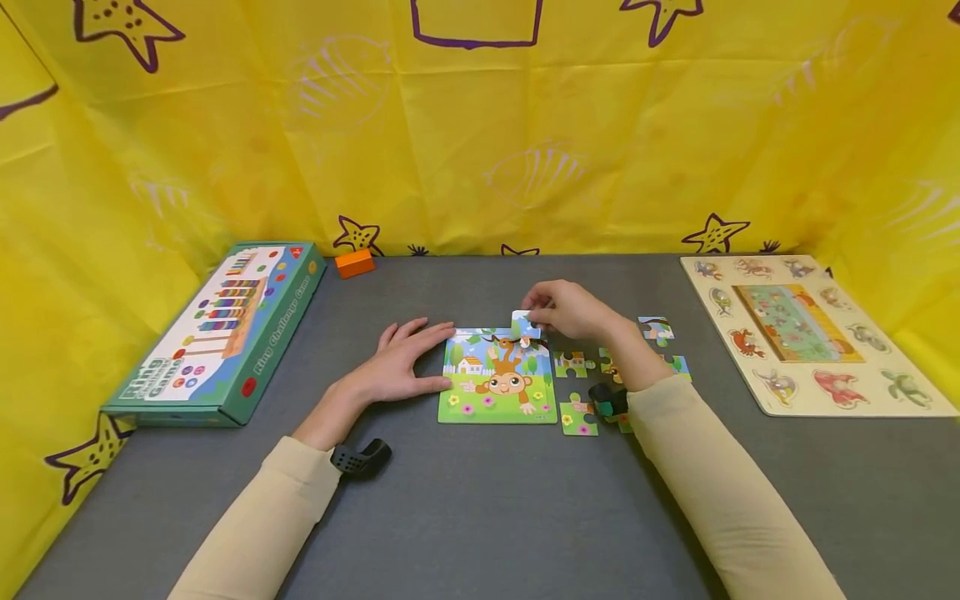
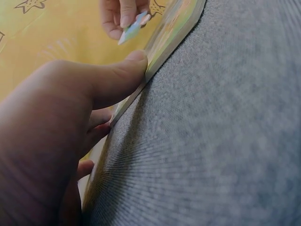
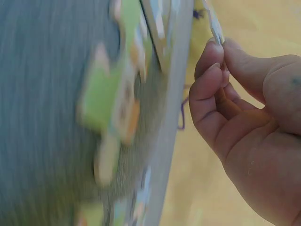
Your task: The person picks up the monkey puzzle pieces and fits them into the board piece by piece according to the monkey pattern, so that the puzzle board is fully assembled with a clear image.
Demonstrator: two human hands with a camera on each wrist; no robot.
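Observation:
A puzzle board (image 1: 498,398) printed with a monkey, a house and flowers lies flat on the table in the head view. My right hand (image 1: 572,310) pinches a jigsaw piece (image 1: 524,324) between thumb and fingertips, above the board's upper right part. The left wrist view shows this jigsaw piece (image 2: 133,29) tilted, apart from the board. At the board's left edge rests my left hand (image 1: 398,364), its fingers extended and the thumb touching the side. In the left wrist view that thumb (image 2: 120,77) lies against the board's edge (image 2: 176,47).
Several loose jigsaw pieces (image 1: 579,418) lie right of the board, some hidden under the right forearm. A green game box (image 1: 258,333) stands at left, an orange block (image 1: 355,263) behind it. A wooden sea-animal board (image 1: 813,337) lies at right. Yellow cloth (image 1: 450,150) hangs behind.

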